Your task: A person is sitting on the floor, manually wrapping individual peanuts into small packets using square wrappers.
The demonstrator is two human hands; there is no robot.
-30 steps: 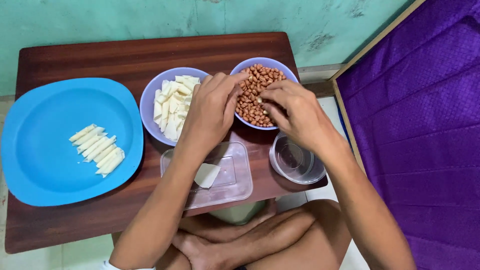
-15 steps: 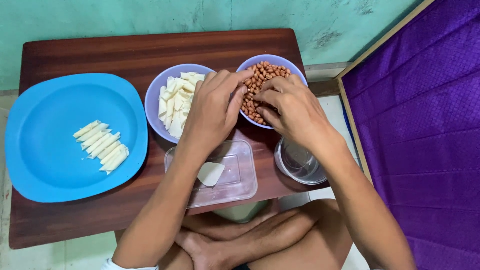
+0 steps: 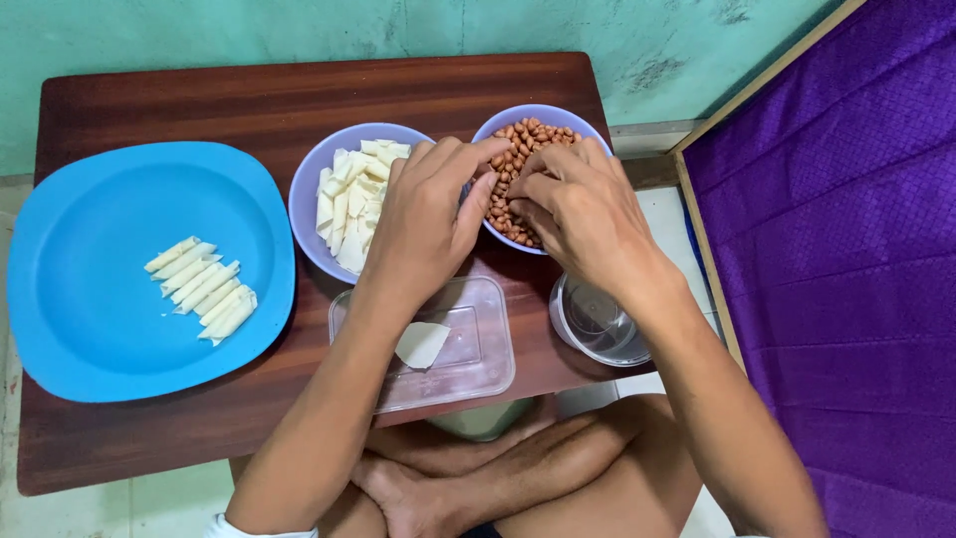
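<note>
Two hands [image 3: 498, 204] over peanut bowl [image 3: 528, 125], beside wrapper bowl [image 3: 309, 194], blue plate [image 3: 90, 329].

wall [image 3: 299, 30]: teal, far | floor [image 3: 149, 498]: pale tile, near | table [image 3: 249, 90]: dark wood | cloth [image 3: 846, 249]: purple, right

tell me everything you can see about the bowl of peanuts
The bowl of peanuts is a round, pale purple bowl, plastic by its look, standing upright at the back right of the dark wooden table, beside a like bowl of white strips. It is heaped with reddish-brown, skin-on peanuts. The left hand and the right hand both reach in, fingertips on the nuts, covering its near half.
</note>
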